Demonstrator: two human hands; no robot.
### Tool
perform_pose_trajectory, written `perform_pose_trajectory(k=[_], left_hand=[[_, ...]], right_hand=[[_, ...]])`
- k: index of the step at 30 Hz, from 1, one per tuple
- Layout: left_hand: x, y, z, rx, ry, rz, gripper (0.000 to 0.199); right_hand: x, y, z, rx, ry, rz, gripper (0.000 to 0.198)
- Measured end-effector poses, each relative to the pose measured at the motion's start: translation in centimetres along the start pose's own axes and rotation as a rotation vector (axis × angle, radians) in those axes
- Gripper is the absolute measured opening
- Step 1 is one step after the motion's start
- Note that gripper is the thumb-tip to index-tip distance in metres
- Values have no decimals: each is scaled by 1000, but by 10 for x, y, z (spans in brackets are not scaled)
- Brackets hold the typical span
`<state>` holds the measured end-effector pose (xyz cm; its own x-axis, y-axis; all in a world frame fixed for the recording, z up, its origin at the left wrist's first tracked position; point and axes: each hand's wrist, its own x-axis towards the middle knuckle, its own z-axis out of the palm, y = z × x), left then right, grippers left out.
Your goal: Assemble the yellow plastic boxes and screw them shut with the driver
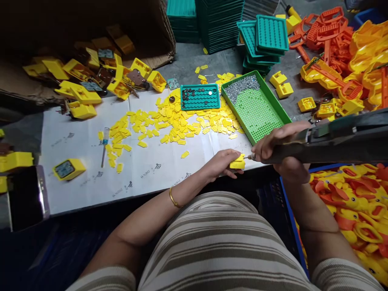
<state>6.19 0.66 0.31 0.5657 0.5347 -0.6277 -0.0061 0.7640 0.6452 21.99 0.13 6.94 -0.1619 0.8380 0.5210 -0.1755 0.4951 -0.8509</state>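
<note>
Near the front edge of the table, my left hand (224, 162) is closed around a small yellow plastic housing (237, 162). My right hand (281, 149) grips a dark power screwdriver (321, 141), held level, its thin bit pointing left at the housing. The bit's tip meets or almost meets the housing; I cannot tell which. Just behind my right hand lies a green perforated tray (257, 109) with many small silver screws (242, 87) heaped at its far end. Loose flat yellow pieces (178, 125) are scattered over the table to the left of the tray.
A teal tray (200, 104) holds dark round parts. Yellow housings (81, 95) spill from a cardboard box (168, 36) at left. A screwdriver (104, 147) and a phone (26, 198) lie at left. Teal trays (221, 24) are stacked behind; orange parts (330, 36) and a duck-filled crate (291, 214) are at right.
</note>
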Motion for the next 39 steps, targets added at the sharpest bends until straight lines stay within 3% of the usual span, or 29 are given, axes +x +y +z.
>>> perform_pose_trajectory(k=[7,12,22,29,36,39], left_hand=[[-10,-2,-5,-147,-25,-52,32],[-12,-3,-7,-180,-29,-70,32],[-13,-5,-6,-150,-114,-84,37],[-18,-3,-7,-194,23,-27,33],[-26,9,-11,-250,92,41,30],[-24,12,-12,-254,97,52,29]], right_hand=[[5,-1,9,72,185,7,26],[6,2,11,99,236,44,24],[3,13,12,138,183,-11,22],[3,3,1,-14,338,-35,21],[-9,40,-28,-141,444,26,33],[-17,39,-41,-428,429,-16,47]])
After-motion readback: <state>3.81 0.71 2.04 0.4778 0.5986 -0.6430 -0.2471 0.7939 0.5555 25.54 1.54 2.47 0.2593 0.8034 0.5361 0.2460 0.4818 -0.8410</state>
